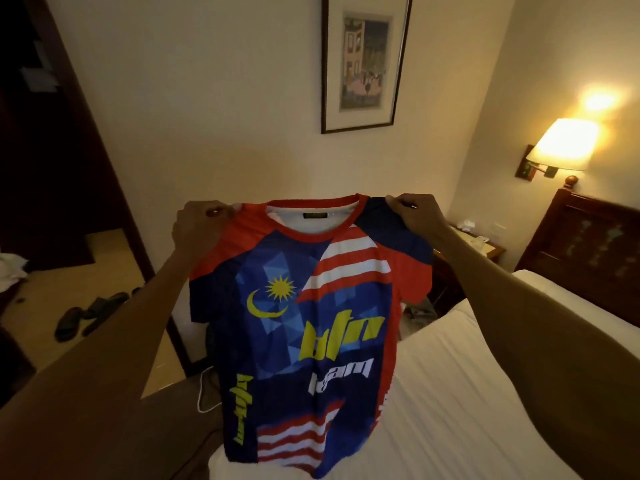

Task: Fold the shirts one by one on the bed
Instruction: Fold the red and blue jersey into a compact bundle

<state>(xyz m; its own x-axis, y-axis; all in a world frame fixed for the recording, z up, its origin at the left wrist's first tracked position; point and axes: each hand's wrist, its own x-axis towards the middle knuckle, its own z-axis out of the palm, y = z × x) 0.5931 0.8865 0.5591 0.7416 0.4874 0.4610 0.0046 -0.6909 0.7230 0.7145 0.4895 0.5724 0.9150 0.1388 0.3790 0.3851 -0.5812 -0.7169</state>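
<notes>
Bed (467, 393): white sheet, lightly creased, running from the near edge away to the right.
Shirt (298, 323): held up in the air over the bed's near left corner, front facing the camera. It is blue and red with white stripes, a yellow crescent and star, and yellow and white lettering. Its hem hangs down to the sheet; whether it touches cannot be told.
Left hand (199, 223): pinches the shirt's shoulder on the side away from the bed, fingers curled round the cloth.
Right hand (415, 211): pinches the other shoulder, on the bed's side. The two hands are spread well apart and pull the neckline flat.
Cable (202, 386): white, on the floor just beside the bed, partly behind the shirt.
Sandals (90, 313): dark pair on the floor, well apart from the bed.
Bedside table (485, 247): just beside the bed's head end.
Headboard (585, 244): dark wood, at the bed's far end.
Lamp (562, 143): lit, on the wall above the bedside table.
Framed picture (363, 64): on the wall beyond the bed.
</notes>
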